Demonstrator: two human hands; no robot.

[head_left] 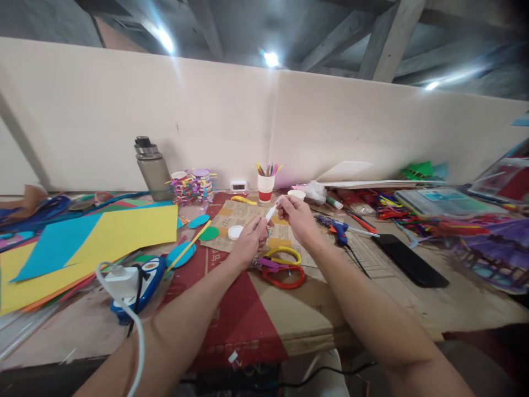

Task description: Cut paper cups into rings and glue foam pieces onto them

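My left hand (250,240) is closed round a slim white tube-like piece (270,214), whose end sticks up from the fingertips. My right hand (295,218) pinches at the upper end of it; a small pale, translucent bit shows there, too small to name. Both hands are above a brown printed cardboard sheet (225,215). Just below them lie scissors with red and yellow handles (285,277). Left of my left hand are a white disc (235,232), a green disc (209,234) and blue discs (199,221).
A blue glue gun (339,231) and a black phone (409,259) lie to the right. Yellow paper (128,231) and a blue power strip (151,284) with a white plug are left. Behind stand a bottle (152,171) and a cup of pencils (265,186).
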